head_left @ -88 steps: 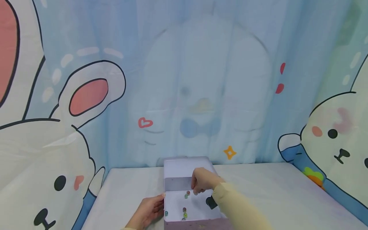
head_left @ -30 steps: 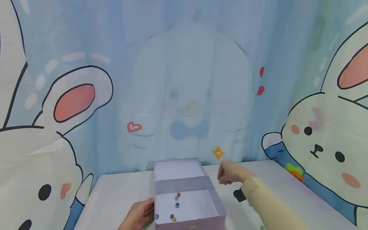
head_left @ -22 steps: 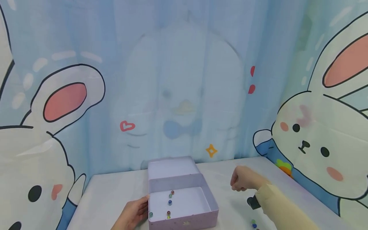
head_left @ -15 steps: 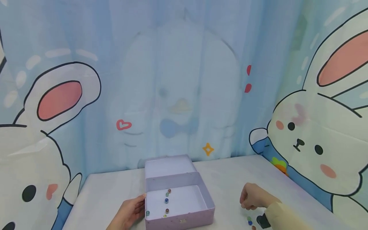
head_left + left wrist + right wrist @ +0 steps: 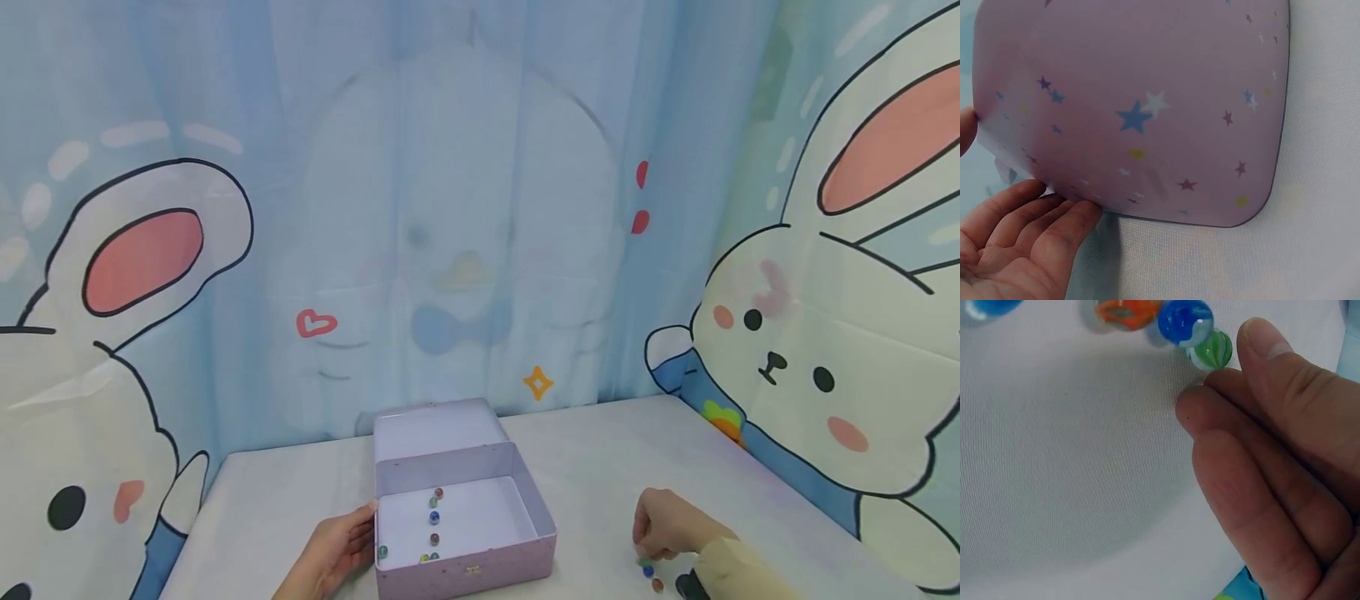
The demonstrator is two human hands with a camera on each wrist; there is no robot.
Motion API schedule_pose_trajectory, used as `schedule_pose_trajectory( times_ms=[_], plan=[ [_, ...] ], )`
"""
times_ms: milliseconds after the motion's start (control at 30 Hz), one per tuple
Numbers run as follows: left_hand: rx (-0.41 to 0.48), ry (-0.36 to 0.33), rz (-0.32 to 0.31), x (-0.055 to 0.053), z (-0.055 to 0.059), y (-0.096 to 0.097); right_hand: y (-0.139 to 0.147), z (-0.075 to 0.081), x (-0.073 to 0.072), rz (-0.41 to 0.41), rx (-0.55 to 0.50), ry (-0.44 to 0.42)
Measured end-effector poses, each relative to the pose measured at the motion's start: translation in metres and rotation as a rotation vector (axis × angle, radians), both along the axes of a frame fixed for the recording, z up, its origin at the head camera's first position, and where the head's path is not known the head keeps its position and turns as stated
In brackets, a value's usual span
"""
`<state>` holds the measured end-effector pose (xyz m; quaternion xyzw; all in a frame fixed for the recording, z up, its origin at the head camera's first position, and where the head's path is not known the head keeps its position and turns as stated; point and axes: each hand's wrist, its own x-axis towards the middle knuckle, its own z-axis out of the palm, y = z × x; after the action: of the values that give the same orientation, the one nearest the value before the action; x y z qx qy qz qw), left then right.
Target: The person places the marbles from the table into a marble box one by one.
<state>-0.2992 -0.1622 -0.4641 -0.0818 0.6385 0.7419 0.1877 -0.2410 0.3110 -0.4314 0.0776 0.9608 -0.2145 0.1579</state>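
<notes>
A lilac box (image 5: 465,570) with its lid raised stands on the table, several glass marbles on its white floor, among them a blue marble (image 5: 434,517). My left hand (image 5: 333,546) grips its left side, thumb at the rim; the left wrist view shows the fingertips against the star-printed wall (image 5: 1166,144). To the right of the box, my right hand (image 5: 670,525) is down at a short row of marbles. Its thumb and fingers, slightly bent and apart, are beside a green marble (image 5: 1213,350), with a blue marble (image 5: 1185,322) and an orange marble (image 5: 1127,311) beyond.
Another blue marble (image 5: 991,305) is cut off at the right wrist view's edge. The box's lid (image 5: 438,429) leans back toward a printed curtain (image 5: 465,208) behind the table. White cloth (image 5: 592,467) covers the tabletop between the box and the marble row.
My right hand has gone from over the box rightward and down to the loose marbles. A blue marble now shows inside the box. The head view has turned right; my left hand stays at the box.
</notes>
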Motion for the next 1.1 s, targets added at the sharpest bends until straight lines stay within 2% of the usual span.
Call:
schedule_pose_trajectory(
  times_ms=[367, 567, 733, 867, 1100],
  plan=[
    [0.011, -0.011, 0.009, -0.002, 0.001, 0.0, -0.011, 0.004, 0.0, 0.054, 0.063, 0.026],
    [0.005, -0.023, 0.013, -0.004, 0.0, -0.001, -0.009, 0.001, -0.003, 0.037, 0.068, -0.002],
    [0.006, -0.031, 0.015, -0.005, -0.001, 0.0, -0.004, 0.003, -0.003, 0.006, 0.022, -0.011],
    [0.007, -0.027, 0.016, -0.005, -0.001, 0.0, -0.004, 0.017, -0.006, -0.009, -0.028, 0.024],
    [0.012, -0.005, 0.008, -0.005, -0.001, -0.001, -0.02, 0.06, -0.019, 0.016, -0.061, 0.113]
  ],
)
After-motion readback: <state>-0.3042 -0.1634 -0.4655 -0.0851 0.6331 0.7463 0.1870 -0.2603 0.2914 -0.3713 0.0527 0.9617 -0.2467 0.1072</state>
